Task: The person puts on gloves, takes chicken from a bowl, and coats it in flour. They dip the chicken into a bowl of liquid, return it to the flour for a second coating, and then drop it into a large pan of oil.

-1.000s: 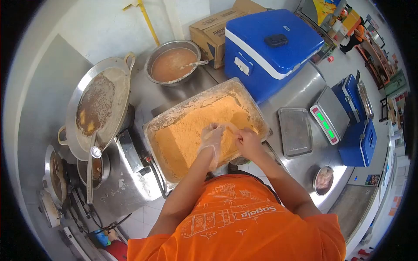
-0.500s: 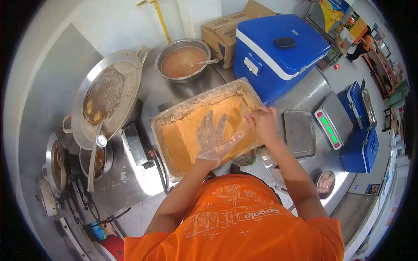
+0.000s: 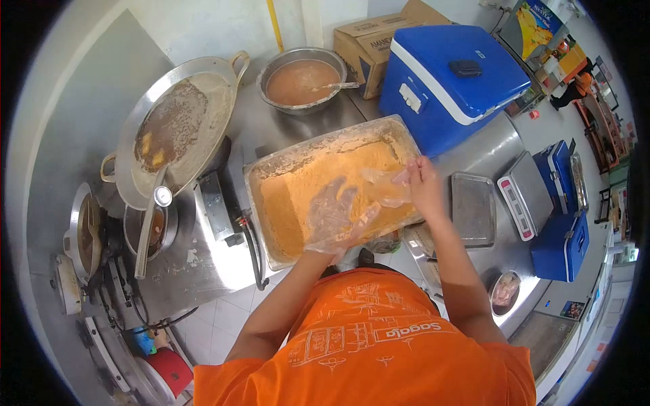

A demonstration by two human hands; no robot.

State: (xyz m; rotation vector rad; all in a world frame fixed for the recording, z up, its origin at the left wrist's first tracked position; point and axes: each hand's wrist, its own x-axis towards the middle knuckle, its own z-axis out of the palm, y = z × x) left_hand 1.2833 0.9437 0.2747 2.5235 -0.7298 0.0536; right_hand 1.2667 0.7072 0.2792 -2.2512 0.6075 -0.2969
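My left hand [image 3: 333,213] wears a clear plastic glove, its fingers spread, over the metal tray [image 3: 255,196] of orange-tan powder [image 3: 298,196]. Bare, with its fingers pinched together, my right hand [image 3: 423,183] is above the tray's right side. It grips a clear plastic glove [image 3: 387,186] that hangs leftward over the powder.
A wide pan [image 3: 223,101] of oil with a ladle stands at the left, a bowl [image 3: 264,74] of brownish liquid behind the tray. Around the right are a blue cooler [image 3: 447,81], an empty metal tray [image 3: 473,210], a scale [image 3: 525,196] and a bowl of raw meat [image 3: 505,289]. A person stands far off.
The clear glove in my right hand now hangs loose and spread out over the powder. My left hand's fingers have curled slightly. The whole view has shifted a little.
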